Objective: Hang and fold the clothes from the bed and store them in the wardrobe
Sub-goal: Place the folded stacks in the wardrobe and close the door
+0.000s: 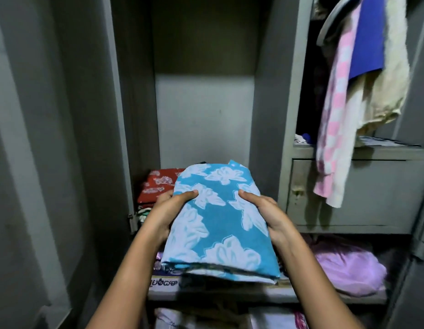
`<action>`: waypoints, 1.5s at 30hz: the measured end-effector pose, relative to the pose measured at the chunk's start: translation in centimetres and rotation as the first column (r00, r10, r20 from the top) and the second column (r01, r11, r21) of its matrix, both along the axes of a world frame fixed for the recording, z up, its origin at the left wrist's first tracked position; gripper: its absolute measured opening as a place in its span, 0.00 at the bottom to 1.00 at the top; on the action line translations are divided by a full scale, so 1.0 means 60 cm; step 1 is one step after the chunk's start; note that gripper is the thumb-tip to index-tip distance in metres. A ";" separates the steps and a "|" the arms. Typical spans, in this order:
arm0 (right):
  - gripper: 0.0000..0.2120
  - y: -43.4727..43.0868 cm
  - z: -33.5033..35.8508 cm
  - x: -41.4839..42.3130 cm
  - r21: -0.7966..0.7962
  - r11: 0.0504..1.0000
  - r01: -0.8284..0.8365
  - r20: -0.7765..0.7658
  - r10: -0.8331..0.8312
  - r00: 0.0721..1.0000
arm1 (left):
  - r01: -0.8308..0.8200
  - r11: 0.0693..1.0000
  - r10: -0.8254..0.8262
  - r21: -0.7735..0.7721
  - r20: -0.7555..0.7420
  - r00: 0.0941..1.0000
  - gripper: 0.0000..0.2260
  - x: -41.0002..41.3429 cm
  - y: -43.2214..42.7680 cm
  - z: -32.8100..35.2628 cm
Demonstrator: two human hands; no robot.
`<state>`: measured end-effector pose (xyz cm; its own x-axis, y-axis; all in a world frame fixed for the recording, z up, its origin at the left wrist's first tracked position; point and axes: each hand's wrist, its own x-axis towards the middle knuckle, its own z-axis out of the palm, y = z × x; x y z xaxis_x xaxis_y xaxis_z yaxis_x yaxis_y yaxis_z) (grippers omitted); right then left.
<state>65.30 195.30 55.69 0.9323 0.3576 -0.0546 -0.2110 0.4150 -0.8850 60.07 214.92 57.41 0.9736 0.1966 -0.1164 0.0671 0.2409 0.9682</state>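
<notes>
Folded turquoise cotton cloth with white flower print [215, 219], thick soft rectangle, layered edges toward the camera. Left hand [166, 210] and right hand [268, 212] each grip a side, thumbs on top, fingers underneath. Cloth sits at the open grey metal wardrobe [201, 115], over a shelf stack, in front of a red printed folded cloth [158, 184]. Pink-and-white checked towel [334, 129] hangs limp to the right

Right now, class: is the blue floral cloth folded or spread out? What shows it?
Folded. The blue floral cloth is a compact bundle, its layered near edge showing, gripped by left hand and right hand.
</notes>
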 end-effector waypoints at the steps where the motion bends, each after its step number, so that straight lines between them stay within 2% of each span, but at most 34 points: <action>1: 0.17 0.006 0.001 0.019 0.000 1.000 -0.001 -0.002 0.001 1.000 | 0.000 1.000 0.000 0.012 -0.017 1.000 0.17 0.017 0.008 0.002; 4: 0.15 0.035 0.015 0.084 0.021 0.999 -0.029 0.015 0.029 0.999 | -0.034 0.997 0.036 0.069 -0.032 0.999 0.17 0.072 0.033 0.012; 7: 0.11 0.080 0.024 0.159 0.032 0.997 -0.073 0.054 0.071 0.996 | -0.168 0.926 0.173 0.339 0.017 0.985 0.13 0.135 0.066 0.020; 9: 0.11 0.116 0.027 0.201 0.021 0.996 -0.082 0.076 0.080 0.994 | -0.241 0.816 0.267 0.525 0.027 0.963 0.16 0.175 0.094 0.030; 13: 0.14 0.209 0.035 0.300 -0.009 0.987 -0.160 0.061 0.160 0.985 | -0.337 0.506 0.482 0.794 0.063 0.874 0.20 0.250 0.151 0.081; 17: 0.13 0.290 0.041 0.378 0.009 0.972 -0.234 0.056 0.233 0.971 | -0.424 0.258 0.544 0.868 0.232 0.806 0.21 0.307 0.183 0.119; 19: 0.13 0.318 0.030 0.402 -0.062 0.966 -0.249 0.086 0.254 0.963 | -0.434 0.178 0.498 0.883 0.299 0.814 0.20 0.327 0.198 0.109; 20: 0.14 0.329 0.020 0.414 -0.176 0.957 -0.231 0.141 0.257 0.956 | -0.438 0.200 0.483 0.876 0.301 0.822 0.20 0.336 0.203 0.094; 21: 0.19 0.335 0.011 0.422 -0.364 0.914 -0.180 0.220 0.272 0.937 | -0.431 0.250 0.473 0.867 0.279 0.836 0.19 0.342 0.204 0.076; 22: 0.26 0.340 0.003 0.427 -0.582 0.809 -0.083 0.302 0.309 0.902 | -0.414 0.302 0.474 0.858 0.242 0.846 0.17 0.348 0.206 0.052; 23: 0.33 0.341 -0.001 0.431 -0.744 0.664 0.076 0.384 0.332 0.862 | -0.409 0.333 0.480 0.850 0.221 0.849 0.15 0.351 0.205 0.028; 24: 0.34 0.342 0.001 0.432 -0.784 0.592 0.186 0.449 0.336 0.828 | -0.413 0.355 0.493 0.839 0.208 0.845 0.14 0.352 0.204 0.005; 25: 0.31 0.346 0.006 0.428 -0.751 0.622 0.223 0.503 0.319 0.804 | -0.428 0.360 0.507 0.829 0.211 0.835 0.13 0.352 0.203 -0.016; 26: 0.26 0.350 0.011 0.423 -0.694 0.694 0.192 0.526 0.307 0.793 | -0.446 0.352 0.522 0.823 0.223 0.823 0.13 0.349 0.201 -0.028; 28: 0.15 0.362 0.024 0.398 -0.525 0.849 -0.053 0.408 0.306 0.860 | -0.482 0.329 0.542 0.812 0.255 0.801 0.14 0.341 0.197 -0.038; 30: 0.06 0.377 0.023 0.381 -0.378 0.890 -0.255 0.214 0.352 0.911 | -0.510 0.364 0.549 0.779 0.263 0.793 0.17 0.337 0.200 -0.040; 32: 0.08 0.377 0.015 0.373 -0.369 0.872 -0.321 0.106 0.382 0.918 | -0.532 0.442 0.561 0.722 0.240 0.792 0.20 0.332 0.199 -0.038; 35: 0.11 0.369 0.010 0.368 -0.302 0.891 -0.339 0.084 0.380 0.921 | -0.547 0.499 0.572 0.673 0.218 0.790 0.22 0.326 0.189 -0.034; 37: 0.19 0.364 0.013 0.362 -0.262 0.901 -0.346 0.080 0.378 0.923 | -0.569 0.530 0.596 0.629 0.202 0.777 0.25 0.322 0.180 -0.035; 40: 0.26 0.358 0.020 0.341 -0.249 0.889 -0.384 0.070 0.412 0.909 | -0.642 0.626 0.628 0.444 0.202 0.752 0.28 0.308 0.166 -0.036; 42: 0.26 0.344 0.022 0.319 -0.237 0.886 -0.400 0.070 0.426 0.902 | -0.691 0.666 0.651 0.282 0.234 0.722 0.29 0.284 0.148 -0.031; 45: 0.27 0.311 0.025 0.275 -0.229 0.886 -0.402 0.081 0.429 0.899 | -0.697 0.702 0.652 0.148 0.262 0.712 0.26 0.238 0.117 -0.024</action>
